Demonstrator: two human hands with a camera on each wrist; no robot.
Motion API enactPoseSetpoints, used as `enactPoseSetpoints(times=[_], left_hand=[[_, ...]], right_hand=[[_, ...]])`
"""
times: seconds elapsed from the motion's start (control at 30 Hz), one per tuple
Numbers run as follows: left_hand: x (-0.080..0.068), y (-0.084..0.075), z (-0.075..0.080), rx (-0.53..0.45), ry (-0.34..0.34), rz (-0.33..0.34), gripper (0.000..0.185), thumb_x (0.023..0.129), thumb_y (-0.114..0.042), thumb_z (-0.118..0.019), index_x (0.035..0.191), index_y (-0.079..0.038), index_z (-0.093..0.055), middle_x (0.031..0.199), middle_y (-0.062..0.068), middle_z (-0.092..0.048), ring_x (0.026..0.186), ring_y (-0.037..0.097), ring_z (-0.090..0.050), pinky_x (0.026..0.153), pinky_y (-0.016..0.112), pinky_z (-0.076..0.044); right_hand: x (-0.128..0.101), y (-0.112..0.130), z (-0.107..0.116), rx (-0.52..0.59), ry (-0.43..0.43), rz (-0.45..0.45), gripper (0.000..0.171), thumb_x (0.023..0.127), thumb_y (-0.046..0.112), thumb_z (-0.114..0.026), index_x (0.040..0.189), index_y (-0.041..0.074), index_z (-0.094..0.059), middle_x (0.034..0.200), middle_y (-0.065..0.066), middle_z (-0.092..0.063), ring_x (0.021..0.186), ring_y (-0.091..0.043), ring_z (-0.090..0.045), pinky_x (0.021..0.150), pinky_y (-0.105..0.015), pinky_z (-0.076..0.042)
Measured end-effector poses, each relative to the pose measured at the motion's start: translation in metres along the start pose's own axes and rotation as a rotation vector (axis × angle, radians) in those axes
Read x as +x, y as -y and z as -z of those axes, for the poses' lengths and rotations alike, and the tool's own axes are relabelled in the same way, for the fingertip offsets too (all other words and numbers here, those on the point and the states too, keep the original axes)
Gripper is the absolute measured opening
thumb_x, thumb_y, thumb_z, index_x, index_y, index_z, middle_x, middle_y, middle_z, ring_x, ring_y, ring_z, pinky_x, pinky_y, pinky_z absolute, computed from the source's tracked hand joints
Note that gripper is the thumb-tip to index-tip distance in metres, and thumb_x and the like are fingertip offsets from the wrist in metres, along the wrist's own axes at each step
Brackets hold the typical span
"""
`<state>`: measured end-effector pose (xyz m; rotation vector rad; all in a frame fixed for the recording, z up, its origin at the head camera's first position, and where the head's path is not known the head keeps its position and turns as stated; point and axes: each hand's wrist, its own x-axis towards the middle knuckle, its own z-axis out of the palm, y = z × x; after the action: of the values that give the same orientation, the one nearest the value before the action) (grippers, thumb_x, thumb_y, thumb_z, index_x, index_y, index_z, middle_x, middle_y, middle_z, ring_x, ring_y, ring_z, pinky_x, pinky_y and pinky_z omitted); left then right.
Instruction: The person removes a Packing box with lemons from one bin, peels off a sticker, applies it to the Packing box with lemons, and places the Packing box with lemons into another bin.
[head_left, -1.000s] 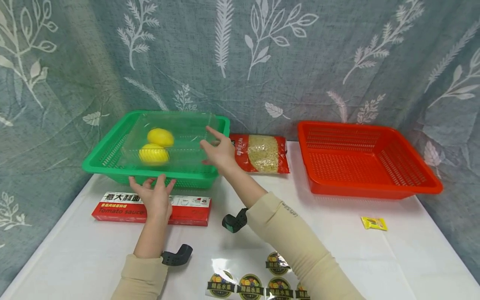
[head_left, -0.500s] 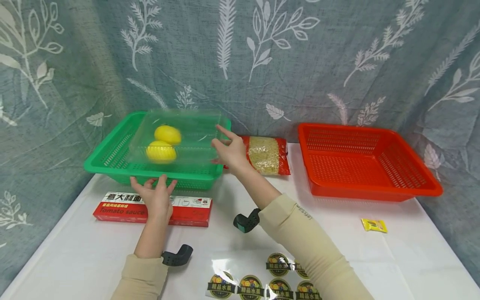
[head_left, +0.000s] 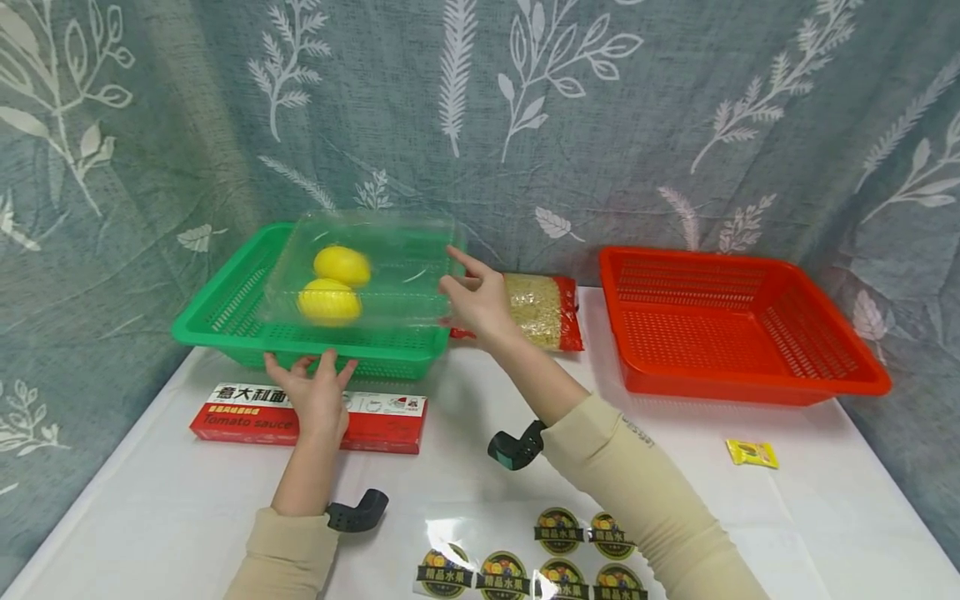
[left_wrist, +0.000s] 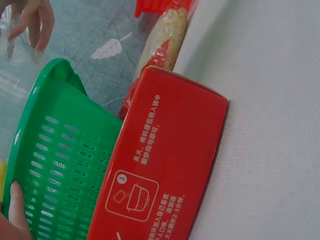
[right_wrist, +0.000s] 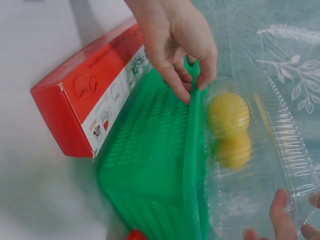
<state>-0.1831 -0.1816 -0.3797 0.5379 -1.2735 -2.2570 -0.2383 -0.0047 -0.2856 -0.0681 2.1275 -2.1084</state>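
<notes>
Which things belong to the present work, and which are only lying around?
Seemingly in use:
green basket, gripped by left hand
clear container, held by right hand
yellow fruits inside it

Apparently idle:
red basket
red carton
red-printed bag
yellow packet
round stickers

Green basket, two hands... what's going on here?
A person's left hand grips the near rim of the green basket. Their right hand holds one end of a clear plastic container over it, with two lemons inside. A red-and-white box sits in front, and a red basket stands off to the right.
</notes>
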Motion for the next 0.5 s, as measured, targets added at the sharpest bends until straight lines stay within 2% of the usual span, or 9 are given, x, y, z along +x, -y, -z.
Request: enactPoseSetpoints(times=[0.03,0.13,0.23,0.37,0.5], left_hand=[[0.0,0.0,0.0,-0.002,0.002,-0.002,0.085,0.091,-0.002,-0.048,0.143,-0.023,0.016,0.103,0.002,-0.025,0.097,0.02,-0.041,0.084,0.029,-0.049],[0.0,0.0,0.002,0.0,0.006,-0.006,0.084,0.091,-0.002,-0.047,0.143,-0.023,0.016,0.105,0.002,-0.025,0.099,0.019,-0.04,0.085,0.03,-0.049],[0.0,-0.001,0.003,-0.007,0.005,-0.005,0.084,0.091,-0.002,-0.047,0.143,-0.024,0.015,0.106,0.003,-0.025,0.1,0.019,-0.041,0.085,0.03,-0.049],[0.0,-0.002,0.004,-0.01,0.007,0.0,0.083,0.091,-0.001,-0.046,0.143,-0.024,0.015,0.107,0.003,-0.025,0.098,0.019,-0.042,0.084,0.029,-0.05],[0.0,-0.001,0.004,-0.022,0.012,0.001,0.084,0.091,-0.002,-0.047,0.143,-0.024,0.015,0.107,0.003,-0.025,0.095,0.019,-0.043,0.083,0.029,-0.05]], right_hand=[[-0.001,0.0,0.001,-0.015,-0.006,0.006,0.051,0.086,0.006,-0.051,0.131,0.029,-0.049,0.12,-0.011,-0.055,0.078,-0.018,-0.059,0.062,-0.037,-0.055],[-0.005,0.0,0.004,-0.052,-0.016,0.026,0.051,0.086,0.006,-0.05,0.132,0.028,-0.049,0.117,-0.011,-0.058,0.061,-0.015,-0.052,0.054,-0.029,-0.052],[-0.009,0.0,0.009,-0.074,-0.01,0.031,0.052,0.086,0.006,-0.049,0.133,0.027,-0.048,0.113,-0.011,-0.059,0.059,-0.017,-0.053,0.051,-0.024,-0.049],[-0.017,0.0,0.018,-0.067,-0.001,0.01,0.052,0.086,0.006,-0.049,0.133,0.028,-0.048,0.118,-0.012,-0.055,0.082,-0.022,-0.061,0.059,-0.029,-0.054],[-0.023,-0.001,0.029,-0.087,-0.006,0.01,0.052,0.086,0.007,-0.049,0.134,0.027,-0.047,0.12,-0.013,-0.054,0.1,-0.023,-0.058,0.061,-0.027,-0.052]])
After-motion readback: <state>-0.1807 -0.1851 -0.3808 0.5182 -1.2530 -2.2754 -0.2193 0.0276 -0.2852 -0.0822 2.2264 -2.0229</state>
